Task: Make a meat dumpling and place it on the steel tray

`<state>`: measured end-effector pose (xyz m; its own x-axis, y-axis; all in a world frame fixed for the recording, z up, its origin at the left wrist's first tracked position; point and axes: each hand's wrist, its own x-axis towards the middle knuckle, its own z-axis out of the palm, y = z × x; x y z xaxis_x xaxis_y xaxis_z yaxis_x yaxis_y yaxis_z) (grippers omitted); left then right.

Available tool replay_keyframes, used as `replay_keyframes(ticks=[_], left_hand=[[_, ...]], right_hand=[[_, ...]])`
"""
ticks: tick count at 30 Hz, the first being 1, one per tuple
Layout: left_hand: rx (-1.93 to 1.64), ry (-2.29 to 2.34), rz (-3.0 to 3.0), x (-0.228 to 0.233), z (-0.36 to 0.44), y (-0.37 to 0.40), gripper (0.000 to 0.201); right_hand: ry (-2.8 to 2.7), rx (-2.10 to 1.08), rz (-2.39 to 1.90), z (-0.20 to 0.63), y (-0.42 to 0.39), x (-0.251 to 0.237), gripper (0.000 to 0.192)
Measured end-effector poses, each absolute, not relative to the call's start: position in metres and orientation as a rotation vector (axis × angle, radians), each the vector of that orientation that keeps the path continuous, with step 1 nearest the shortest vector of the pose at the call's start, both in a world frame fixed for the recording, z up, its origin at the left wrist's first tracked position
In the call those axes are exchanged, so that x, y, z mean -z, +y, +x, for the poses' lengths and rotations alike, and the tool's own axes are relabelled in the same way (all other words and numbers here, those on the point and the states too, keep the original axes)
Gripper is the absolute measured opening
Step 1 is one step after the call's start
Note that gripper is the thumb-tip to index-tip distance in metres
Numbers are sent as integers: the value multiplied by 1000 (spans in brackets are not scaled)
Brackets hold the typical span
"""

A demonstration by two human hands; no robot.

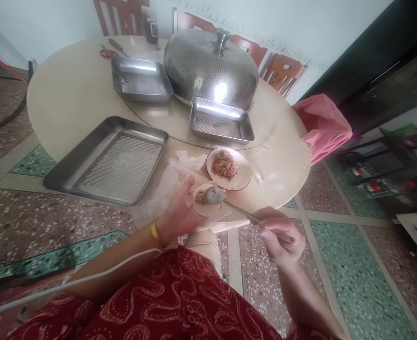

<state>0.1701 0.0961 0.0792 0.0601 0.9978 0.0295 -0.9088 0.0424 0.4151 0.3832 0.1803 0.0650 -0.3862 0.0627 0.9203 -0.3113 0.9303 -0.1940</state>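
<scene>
My left hand [180,211] holds a round, pale dumpling wrapper [208,211] near the table's front edge. A small lump of minced filling [200,197] lies on it. My right hand [282,234] grips the thin handle of a metal spoon [242,211], fingers closed round its end. The spoon's bowl is over the wrapper, beside the filling; whether it touches the wrapper I cannot tell. Just beyond my hands, a white plate [245,172] carries a mound of the same reddish-brown minced filling [224,165]. Crumpled thin plastic [162,189] spreads to the left of my left hand.
A large metal tray [119,160] overhangs the table's [63,94] front left edge. Two smaller metal trays [142,80] [222,123] stand before a big perforated steamer lid [208,66]. Red-handled scissors [108,53] and a dark jar [151,30] sit behind. A pink cloth [327,125] hangs at right.
</scene>
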Motion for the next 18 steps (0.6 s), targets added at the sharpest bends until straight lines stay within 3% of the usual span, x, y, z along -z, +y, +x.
replay_keyframes(ticks=[18], left_hand=[[-1406,177,449,-70,167,98,50]], right_hand=[[-2053,-312,196,389,178,-81,17]])
